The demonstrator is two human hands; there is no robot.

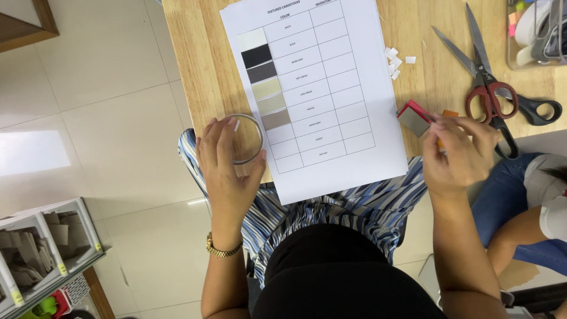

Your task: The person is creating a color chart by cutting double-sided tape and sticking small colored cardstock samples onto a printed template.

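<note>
Fingers [227, 139] of the left hand [227, 171] grip a tape roll [245, 139]; right-hand fingers [458, 127] pinch a grey swatch [413, 120]; between them, the chart sheet [331, 112] shows six swatches mounted, three rows blank.

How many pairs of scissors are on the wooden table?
2. Both lie at the table's right side, crossing each other: the red-handled scissors and the black-handled scissors just right of them, beyond the right hand. Others may be hidden outside the frame.
</note>
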